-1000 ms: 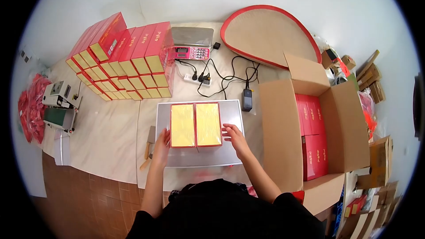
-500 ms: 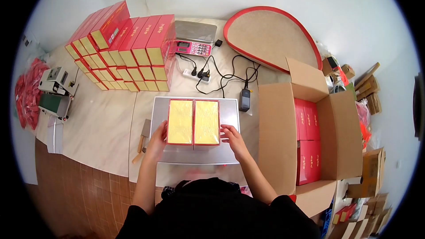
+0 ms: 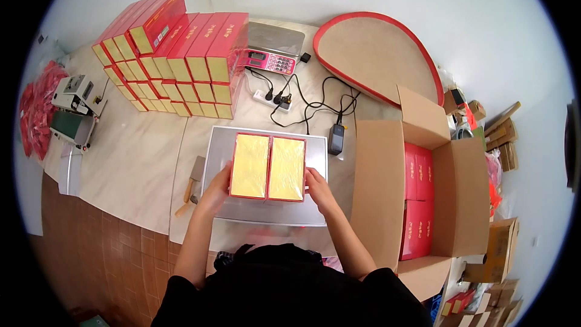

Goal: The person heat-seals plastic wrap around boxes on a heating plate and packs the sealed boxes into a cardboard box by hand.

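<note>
Two red boxes with yellow faces, a left box [image 3: 250,165] and a right box [image 3: 287,168], stand side by side under shiny clear wrap over a silver metal plate [image 3: 272,213]. My left hand [image 3: 218,189] is closed against the outer side of the left box, its fingertips partly hidden behind the edge. On the opposite side, my right hand [image 3: 318,190] presses the right box with its fingers at the edge. Between them, both hands hold the pair together. Left of the plate lies a flat-bladed tool [image 3: 194,175] with a wooden handle.
An open carton [image 3: 378,188] at right contains red boxes [image 3: 417,224]. Behind the plate are a pink-keypad scale [image 3: 272,60], a power strip [image 3: 270,102], cables and a black device [image 3: 336,138]. Stacked red boxes [image 3: 200,42] stand back left; a red-rimmed tray [image 3: 381,54] lies back right.
My right hand has moved in from beside the right box and now touches it. The pair has shifted slightly right and tilted a little. The whole view has turned slightly.
</note>
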The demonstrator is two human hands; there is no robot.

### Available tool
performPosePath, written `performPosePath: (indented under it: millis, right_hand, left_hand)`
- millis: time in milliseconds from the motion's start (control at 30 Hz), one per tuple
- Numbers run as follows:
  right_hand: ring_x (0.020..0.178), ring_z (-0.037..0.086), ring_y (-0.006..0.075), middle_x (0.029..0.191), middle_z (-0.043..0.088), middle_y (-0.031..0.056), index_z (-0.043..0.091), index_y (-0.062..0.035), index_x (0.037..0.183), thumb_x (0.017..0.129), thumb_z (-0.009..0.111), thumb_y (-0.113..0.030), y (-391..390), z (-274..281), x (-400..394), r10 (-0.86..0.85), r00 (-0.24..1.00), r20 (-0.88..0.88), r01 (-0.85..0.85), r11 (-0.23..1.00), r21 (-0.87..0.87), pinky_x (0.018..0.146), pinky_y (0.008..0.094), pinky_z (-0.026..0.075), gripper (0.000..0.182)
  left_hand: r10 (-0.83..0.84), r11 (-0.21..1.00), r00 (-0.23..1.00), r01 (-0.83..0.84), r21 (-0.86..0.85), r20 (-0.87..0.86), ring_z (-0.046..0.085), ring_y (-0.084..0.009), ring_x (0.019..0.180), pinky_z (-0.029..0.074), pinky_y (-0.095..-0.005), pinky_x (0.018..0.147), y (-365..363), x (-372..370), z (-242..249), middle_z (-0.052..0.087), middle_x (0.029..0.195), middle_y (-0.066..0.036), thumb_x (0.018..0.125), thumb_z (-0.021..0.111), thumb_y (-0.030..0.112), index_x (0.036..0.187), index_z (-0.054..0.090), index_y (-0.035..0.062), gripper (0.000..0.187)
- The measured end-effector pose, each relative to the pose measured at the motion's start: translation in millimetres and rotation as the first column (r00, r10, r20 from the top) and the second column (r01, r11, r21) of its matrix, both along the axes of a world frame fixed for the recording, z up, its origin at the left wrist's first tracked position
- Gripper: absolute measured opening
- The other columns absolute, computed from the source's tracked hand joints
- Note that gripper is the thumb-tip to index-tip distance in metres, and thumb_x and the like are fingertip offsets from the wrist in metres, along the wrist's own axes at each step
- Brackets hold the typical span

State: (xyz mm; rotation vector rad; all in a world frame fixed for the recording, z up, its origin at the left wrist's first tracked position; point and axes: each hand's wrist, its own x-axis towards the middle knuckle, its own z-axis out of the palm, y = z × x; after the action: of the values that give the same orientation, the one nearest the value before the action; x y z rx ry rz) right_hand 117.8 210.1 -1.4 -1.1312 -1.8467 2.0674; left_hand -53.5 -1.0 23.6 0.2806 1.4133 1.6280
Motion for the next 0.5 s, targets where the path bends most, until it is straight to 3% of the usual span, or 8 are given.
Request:
performPosePath:
  millis: [133, 167, 200, 233, 367, 433, 467, 500]
  right_hand:
    - [0.087, 0.059, 0.0187, 0.099, 0.062, 0.0120, 0.056, 0.0006, 0.116, 0.098, 0.039, -0.037, 1.3, -18.7, -18.6, 0.072, 0.997, 0.011, -0.073, 0.995, 0.065, 0.075, 0.0307, 0.047, 0.045]
    - [0.089, 0.060, 0.0213, 0.096, 0.064, 0.0146, 0.058, 0.0034, 0.109, 0.098, 0.040, -0.035, 1.7, -57.7, -22.2, 0.032, 0.993, -0.115, -0.003, 0.970, 0.242, 0.078, 0.0316, 0.046, 0.043]
    - [0.089, 0.060, 0.0213, 0.096, 0.064, 0.0146, 0.058, 0.0034, 0.109, 0.098, 0.040, -0.035, 0.5, -51.4, -25.1, 0.052, 0.993, -0.108, -0.024, 0.969, 0.245, 0.078, 0.0316, 0.046, 0.043]
    - [0.092, 0.060, 0.0219, 0.100, 0.064, 0.0157, 0.058, 0.0038, 0.109, 0.097, 0.041, -0.032, 0.7, -44.4, -27.5, 0.055, 0.991, -0.120, -0.034, 0.985, 0.168, 0.081, 0.0317, 0.045, 0.042]
    - [0.095, 0.060, 0.0156, 0.105, 0.066, 0.0133, 0.058, 0.0038, 0.112, 0.091, 0.053, -0.019, 9.8, -6.0, -42.6, 0.199, 0.950, -0.239, -0.207, 0.978, -0.006, 0.083, 0.0297, 0.047, 0.032]
    - [0.092, 0.058, 0.0106, 0.101, 0.067, 0.0069, 0.060, 0.0022, 0.113, 0.084, 0.062, -0.012, 17.0, 16.2, -54.5, 0.308, 0.910, -0.277, -0.372, 0.903, -0.217, 0.081, 0.0277, 0.049, 0.032]
    - [0.096, 0.058, 0.0116, 0.107, 0.065, 0.0075, 0.057, 0.0022, 0.118, 0.087, 0.060, -0.014, 19.6, 28.8, -65.4, 0.378, 0.875, -0.303, -0.450, 0.866, -0.220, 0.084, 0.0278, 0.049, 0.035]
    - [0.101, 0.057, 0.0126, 0.114, 0.063, 0.0081, 0.054, 0.0021, 0.124, 0.090, 0.057, -0.017, 22.1, 41.5, -76.3, 0.445, 0.833, -0.329, -0.525, 0.822, -0.219, 0.087, 0.0279, 0.048, 0.039]
  left_hand:
    - [-0.050, 0.999, 0.999, 0.050, -0.011, -0.003, 0.045, -0.0162, 0.123, 0.036, -0.0318, 0.101, 5.9, 1.4, 0.8, 0.047, 0.137, -0.009, 0.094, 0.050, 0.039, 0.141, 0.036, 0.0029, 0.060]
    - [-0.028, 1.000, 1.000, 0.028, -0.001, -0.005, 0.045, -0.0158, 0.123, 0.037, -0.0319, 0.101, 9.2, 2.2, -22.2, 0.046, 0.137, -0.009, 0.093, 0.052, 0.039, 0.141, 0.035, 0.0034, 0.062]
    - [-0.006, 1.000, 1.000, 0.006, 0.009, -0.007, 0.045, -0.0154, 0.123, 0.037, -0.0319, 0.101, 12.3, 4.4, -20.2, 0.046, 0.137, -0.009, 0.092, 0.054, 0.039, 0.142, 0.035, 0.0039, 0.063]
    - [-0.113, 0.991, 0.989, 0.105, -0.086, -0.091, 0.039, -0.0185, 0.128, 0.030, -0.0302, 0.105, 12.9, 6.2, -16.5, 0.042, 0.140, -0.011, 0.093, 0.017, 0.066, 0.146, 0.027, 0.0067, 0.080]
    - [-0.121, 0.990, 0.986, 0.113, -0.081, -0.114, 0.024, -0.0215, 0.137, 0.022, -0.0315, 0.110, -1.5, 27.1, -13.9, 0.026, 0.150, -0.014, 0.093, 0.018, 0.066, 0.148, 0.012, 0.0036, 0.083]
    - [0.388, 0.916, 0.895, -0.349, 0.197, -0.218, 0.032, -0.0227, 0.133, 0.027, -0.0317, 0.108, -1.9, 52.1, -45.9, 0.030, 0.147, -0.015, 0.096, 0.035, 0.055, 0.148, 0.011, 0.0022, 0.078]
    - [0.403, 0.911, 0.892, -0.369, 0.184, -0.206, 0.032, -0.0227, 0.133, 0.027, -0.0317, 0.108, -1.8, 62.3, -36.9, 0.030, 0.147, -0.015, 0.096, 0.035, 0.055, 0.148, 0.011, 0.0022, 0.078]
    - [0.421, 0.904, 0.774, -0.403, 0.145, -0.473, 0.015, -0.0291, 0.138, 0.016, -0.0359, 0.111, -0.9, 75.0, -18.6, 0.011, 0.150, -0.020, 0.096, 0.029, 0.056, 0.146, 0.000, -0.0015, 0.081]
